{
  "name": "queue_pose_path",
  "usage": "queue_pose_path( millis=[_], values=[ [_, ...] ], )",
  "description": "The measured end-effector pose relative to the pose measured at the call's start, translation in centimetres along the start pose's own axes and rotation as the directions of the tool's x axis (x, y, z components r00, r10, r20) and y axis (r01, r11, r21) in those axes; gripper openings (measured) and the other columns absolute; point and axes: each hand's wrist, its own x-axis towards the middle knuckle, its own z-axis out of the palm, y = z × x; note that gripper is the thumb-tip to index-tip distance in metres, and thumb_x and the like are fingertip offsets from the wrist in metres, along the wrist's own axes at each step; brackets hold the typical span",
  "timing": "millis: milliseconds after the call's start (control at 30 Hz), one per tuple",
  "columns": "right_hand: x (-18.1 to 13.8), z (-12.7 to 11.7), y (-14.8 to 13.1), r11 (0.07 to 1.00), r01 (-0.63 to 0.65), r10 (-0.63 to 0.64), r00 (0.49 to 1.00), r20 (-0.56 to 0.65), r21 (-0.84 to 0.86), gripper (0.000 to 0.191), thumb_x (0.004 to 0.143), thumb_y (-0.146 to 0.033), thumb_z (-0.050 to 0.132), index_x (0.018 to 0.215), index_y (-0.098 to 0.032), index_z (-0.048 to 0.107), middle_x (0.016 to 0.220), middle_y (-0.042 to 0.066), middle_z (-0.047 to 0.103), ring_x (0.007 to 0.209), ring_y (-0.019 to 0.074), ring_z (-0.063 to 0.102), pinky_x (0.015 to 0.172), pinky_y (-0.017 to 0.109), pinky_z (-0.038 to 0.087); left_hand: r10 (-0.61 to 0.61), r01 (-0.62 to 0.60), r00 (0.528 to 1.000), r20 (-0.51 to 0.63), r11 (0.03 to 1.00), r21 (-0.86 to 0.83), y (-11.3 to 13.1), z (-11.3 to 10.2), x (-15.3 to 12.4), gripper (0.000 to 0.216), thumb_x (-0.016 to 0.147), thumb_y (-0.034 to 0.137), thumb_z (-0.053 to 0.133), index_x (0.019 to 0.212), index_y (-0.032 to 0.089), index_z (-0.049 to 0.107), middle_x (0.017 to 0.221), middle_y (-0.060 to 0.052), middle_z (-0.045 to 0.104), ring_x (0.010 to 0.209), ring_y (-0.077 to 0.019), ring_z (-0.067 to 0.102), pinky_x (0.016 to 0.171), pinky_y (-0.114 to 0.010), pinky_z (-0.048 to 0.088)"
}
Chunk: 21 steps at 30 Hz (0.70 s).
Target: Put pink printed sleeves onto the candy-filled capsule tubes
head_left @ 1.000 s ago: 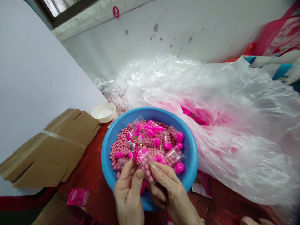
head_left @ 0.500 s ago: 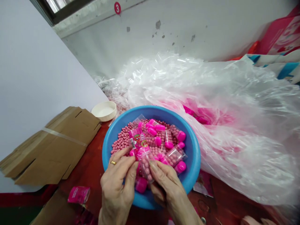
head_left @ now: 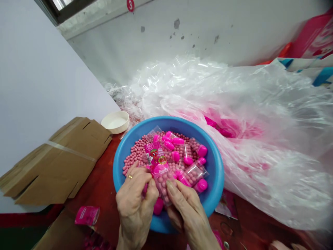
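Observation:
In my right hand [head_left: 188, 208] is a clear bottle of pink candy balls [head_left: 163, 180], gripped near its lower end between thumb and fingers. A printed pink sleeve [head_left: 155, 156] with a strawberry cartoon covers its upper, capped end. My left hand [head_left: 136, 201], a ring on one finger, lies against the bottle's left side. Its fingers are curled and the thumb is drawn in; whatever they pinch is hidden. Both hands are over a blue basin [head_left: 215, 166] holding loose pink candy balls [head_left: 135, 152] and several filled bottles with pink caps [head_left: 201, 150].
Flattened cardboard boxes [head_left: 59, 163] lie left, near a white shallow dish [head_left: 115, 122]. A roll-like pink packet [head_left: 87, 215] sits front left. Large clear plastic bags [head_left: 249, 173] fill the right side, with pink pieces [head_left: 221, 128] inside. A white wall [head_left: 203, 38] stands behind.
My left fingers have come away from the bottle's neck area and curled more, shifting slightly right and down. The bottle has turned a little in my right hand, which still holds it.

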Motion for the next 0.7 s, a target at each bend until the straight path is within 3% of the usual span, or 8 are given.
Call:
queue_pose_path(
  millis=[133,433,533,600,633,700],
  values=[
    [-0.5,0.2,0.8,0.999,0.046,-0.044,0.994,-0.096,0.023,0.053,0.064,-0.066,0.071,0.065,-0.018,0.048,0.054,-0.009,0.032,0.044,0.0022,0.025,0.043,0.017,0.017,-0.011,0.011,1.0,-0.02,1.0,-0.022,0.5,0.4,-1.1,0.023,0.073,0.004,0.061,0.076,0.025,0.07,0.071,0.003,0.068,0.075,-0.0182,0.066,0.102,-0.033,0.038],
    [-0.6,0.5,1.0,1.0,0.016,-0.016,0.998,-0.055,-0.001,0.054,0.064,-0.074,0.064,0.064,-0.021,0.051,0.052,-0.008,0.027,0.044,0.0057,0.024,0.044,0.023,0.014,-0.052,0.046,0.997,-0.06,0.995,-0.088,0.9,0.5,-1.5,0.022,0.07,0.003,0.063,0.072,0.024,0.07,0.065,0.005,0.066,0.066,-0.0145,0.063,0.089,-0.023,0.046],
    [-0.6,0.7,1.0,1.0,0.01,-0.008,0.997,-0.08,0.022,0.055,0.062,-0.073,0.067,0.066,-0.02,0.053,0.054,-0.008,0.029,0.044,0.0045,0.025,0.044,0.021,0.014,-0.198,0.183,0.976,-0.091,0.972,-0.15,0.6,0.5,-1.8,0.02,0.072,0.007,0.066,0.072,0.026,0.074,0.068,0.005,0.071,0.07,-0.0151,0.066,0.086,-0.022,0.047],
    [-0.6,0.6,1.2,1.0,-0.003,0.004,0.992,-0.126,0.003,0.056,0.061,-0.072,0.068,0.066,-0.018,0.055,0.057,-0.007,0.032,0.044,0.0032,0.026,0.043,0.019,0.017,-0.421,0.387,0.904,-0.08,0.882,-0.27,0.3,0.4,-2.2,0.009,0.073,0.017,0.071,0.074,0.024,0.076,0.071,0.002,0.075,0.073,-0.0168,0.068,0.079,-0.023,0.051],
    [-0.6,0.6,1.4,0.999,0.001,-0.006,0.989,-0.15,-0.034,0.056,0.062,-0.073,0.067,0.066,-0.018,0.055,0.058,-0.007,0.036,0.045,0.0033,0.029,0.043,0.019,0.02,-0.544,0.493,0.837,-0.058,0.797,-0.35,0.2,0.3,-2.3,0.006,0.072,0.024,0.074,0.077,0.023,0.077,0.073,0.0,0.076,0.074,-0.0181,0.069,0.075,-0.023,0.052],
    [-0.5,0.4,1.9,0.981,0.062,-0.095,0.979,-0.181,-0.182,0.054,0.068,-0.072,0.062,0.069,-0.018,0.059,0.062,-0.003,0.045,0.048,0.0066,0.038,0.045,0.019,0.031,-0.725,0.622,0.688,0.014,0.58,-0.525,0.3,0.3,-2.1,0.023,0.067,0.037,0.078,0.081,0.019,0.076,0.071,-0.003,0.075,0.076,-0.0205,0.069,0.069,-0.024,0.054]
  ],
)
